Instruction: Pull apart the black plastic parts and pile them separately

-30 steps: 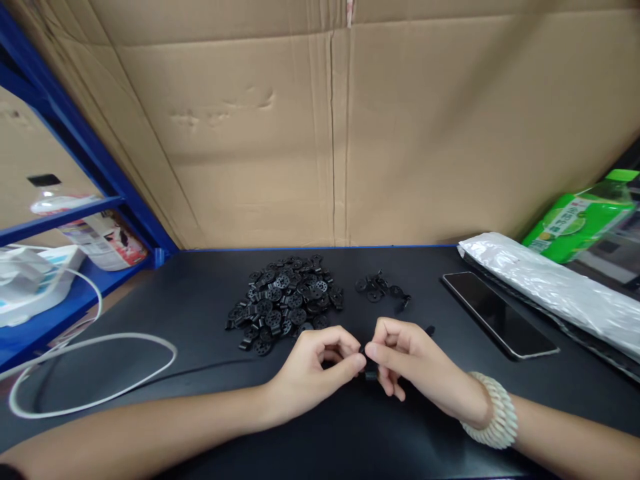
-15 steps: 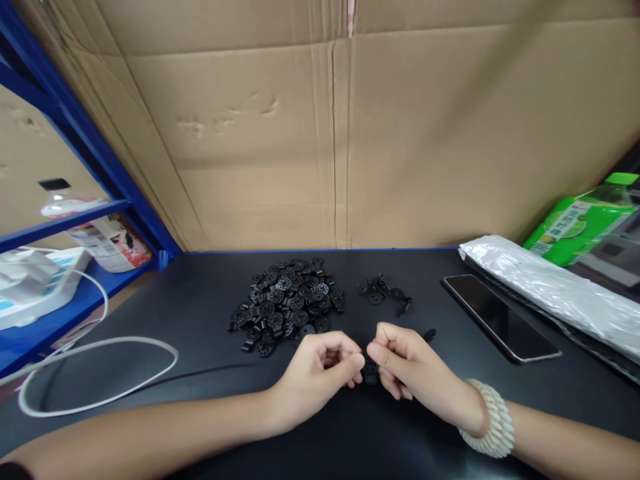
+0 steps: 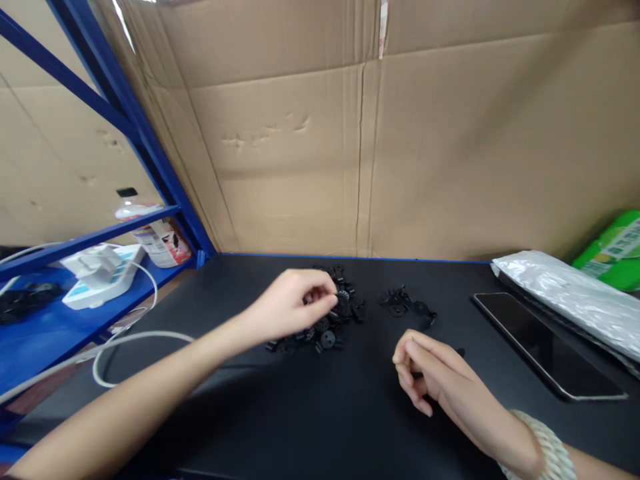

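Observation:
My left hand (image 3: 293, 305) reaches over the big pile of small black round plastic parts (image 3: 330, 320) on the black table (image 3: 250, 400). Its fingers are curled in a pinch on the top of the pile; what is in them I cannot make out. My right hand (image 3: 430, 373) rests nearer to me, right of centre, fingers curled inward, anything in them hidden. A cream bracelet sits on its wrist. A smaller cluster of black parts (image 3: 405, 305) lies behind the right hand.
A dark phone (image 3: 545, 343) lies at the right, with a silvery plastic bag (image 3: 570, 293) and a green packet (image 3: 613, 250) beyond it. A white cable (image 3: 135, 337) loops at the left. Blue shelving (image 3: 75, 233) holds a bottle (image 3: 155, 233) and a white box. Cardboard forms the back wall.
The hands were pinched together on a small black part near the table's front. Now the left hand has gone forward to the pile, and the right hand stays back. The view has shifted left.

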`<state>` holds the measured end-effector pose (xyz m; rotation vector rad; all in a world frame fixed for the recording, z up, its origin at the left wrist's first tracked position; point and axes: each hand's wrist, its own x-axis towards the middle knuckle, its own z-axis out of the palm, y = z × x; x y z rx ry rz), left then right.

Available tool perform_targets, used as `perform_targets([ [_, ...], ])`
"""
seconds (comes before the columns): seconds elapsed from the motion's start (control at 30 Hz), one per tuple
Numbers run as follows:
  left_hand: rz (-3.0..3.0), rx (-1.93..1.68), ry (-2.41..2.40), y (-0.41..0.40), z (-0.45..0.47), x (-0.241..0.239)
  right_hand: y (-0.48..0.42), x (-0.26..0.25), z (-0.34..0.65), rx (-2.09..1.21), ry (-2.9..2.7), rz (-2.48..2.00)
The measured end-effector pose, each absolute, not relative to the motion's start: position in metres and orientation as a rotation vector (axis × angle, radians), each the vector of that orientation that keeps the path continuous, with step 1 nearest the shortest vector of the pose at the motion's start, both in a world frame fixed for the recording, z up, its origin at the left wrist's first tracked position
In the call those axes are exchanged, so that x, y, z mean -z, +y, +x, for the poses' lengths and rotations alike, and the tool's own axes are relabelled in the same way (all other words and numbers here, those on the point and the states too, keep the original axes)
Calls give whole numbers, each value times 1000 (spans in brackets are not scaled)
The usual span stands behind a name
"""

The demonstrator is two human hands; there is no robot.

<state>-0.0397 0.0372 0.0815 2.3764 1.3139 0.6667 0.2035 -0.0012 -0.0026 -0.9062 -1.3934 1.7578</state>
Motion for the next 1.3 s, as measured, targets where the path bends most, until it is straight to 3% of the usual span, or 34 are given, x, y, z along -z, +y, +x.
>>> perform_targets([
  [0.17,2505,-225,1522,65,-72,-87,-1,6,204,-1776,-1392,-931],
  [0.33,2565,-377,1653,56,-58,-73,5,-2,213,-1670,-1413,-893],
  [0.47,2639,-607,1374,26,-25,-52,30,-16,239,-1270,-1481,-935],
  [0.63,2717,-642,802,-5,7,-10,70,-21,273,-709,-1750,-1217],
  [0.73,2792,-672,634,-9,12,3,81,-15,280,-541,-1938,-1331],
  [1.1,2676,-756,565,-9,11,0,84,-4,264,-572,-1946,-1317],
  [1.3,1928,-824,932,-10,22,3,42,-18,233,-946,-1669,-1122],
])
